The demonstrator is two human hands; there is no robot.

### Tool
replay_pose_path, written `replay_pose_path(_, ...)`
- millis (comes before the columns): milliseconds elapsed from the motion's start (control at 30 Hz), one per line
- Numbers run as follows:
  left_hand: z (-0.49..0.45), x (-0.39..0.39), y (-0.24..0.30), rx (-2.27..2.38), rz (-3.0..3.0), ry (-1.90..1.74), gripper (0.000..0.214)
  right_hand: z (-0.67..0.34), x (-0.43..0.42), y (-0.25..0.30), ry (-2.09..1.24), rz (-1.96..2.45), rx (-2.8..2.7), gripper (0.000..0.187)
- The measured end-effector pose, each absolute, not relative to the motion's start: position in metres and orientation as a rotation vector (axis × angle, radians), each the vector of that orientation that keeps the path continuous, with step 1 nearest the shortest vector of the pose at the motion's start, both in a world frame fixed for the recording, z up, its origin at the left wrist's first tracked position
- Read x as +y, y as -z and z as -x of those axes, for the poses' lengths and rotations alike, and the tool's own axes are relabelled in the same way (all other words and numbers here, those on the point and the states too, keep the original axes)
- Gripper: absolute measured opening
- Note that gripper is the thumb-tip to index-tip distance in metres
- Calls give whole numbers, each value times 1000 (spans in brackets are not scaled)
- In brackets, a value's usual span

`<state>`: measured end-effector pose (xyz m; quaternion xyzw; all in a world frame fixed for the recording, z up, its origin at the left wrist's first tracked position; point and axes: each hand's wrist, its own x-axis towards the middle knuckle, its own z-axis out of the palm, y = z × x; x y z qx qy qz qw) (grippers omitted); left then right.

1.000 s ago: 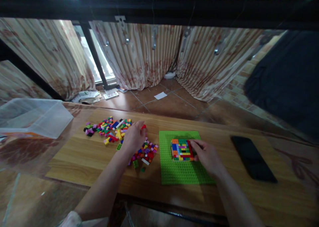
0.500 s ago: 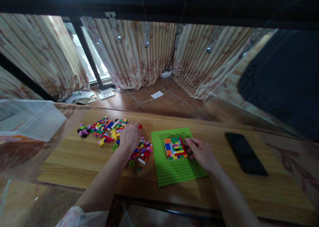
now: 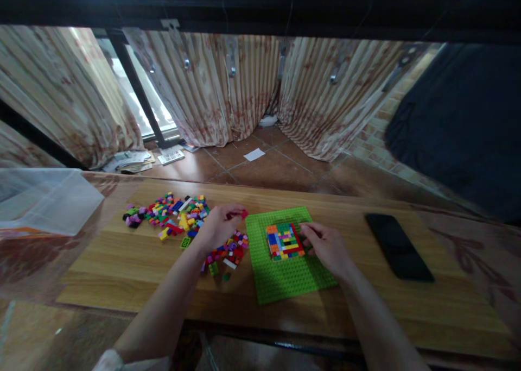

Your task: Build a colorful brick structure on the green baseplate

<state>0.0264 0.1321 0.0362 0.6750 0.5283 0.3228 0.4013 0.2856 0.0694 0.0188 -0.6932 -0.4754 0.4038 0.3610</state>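
A green baseplate (image 3: 280, 276) lies on the wooden table, with a small multicoloured block of bricks (image 3: 284, 240) built on its far half. My right hand (image 3: 325, 246) rests on the plate, fingers curled against the block's right edge. My left hand (image 3: 220, 227) is raised a little over the pile of loose coloured bricks (image 3: 179, 216), pinching a small red brick (image 3: 243, 214) at its fingertips, close to the plate's left edge. More loose bricks (image 3: 230, 250) lie under that hand.
A black phone (image 3: 398, 246) lies flat on the table (image 3: 122, 262) to the right. A clear plastic tub (image 3: 49, 200) stands at the far left. Beyond the table are a tiled floor, curtains and a dark cloth at the right.
My left hand has lifted from the loose bricks with a red brick and moved right toward the baseplate. My right hand has stayed at the block. The view shifted slightly.
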Motion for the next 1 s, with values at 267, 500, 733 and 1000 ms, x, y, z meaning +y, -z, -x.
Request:
replay_pose_path(267, -43, 110, -48, 999, -1339, -541, 26, -284, 70, -19, -1030, 1772, -1253, 29)
replay_pose_path(500, -58, 108, -41, 927, -1272, -593, 23, -281, 70, -19, -1030, 1757, -1235, 33)
replay_pose_path(733, -62, 107, -41, 912, -1284, -601, 21, -281, 70, -18, -1049, 1729, -1245, 36)
replay_pose_path(1000, -63, 110, -38, 892, -1341, -617, 27, -283, 71, -14, -1032, 1719, -1265, 37)
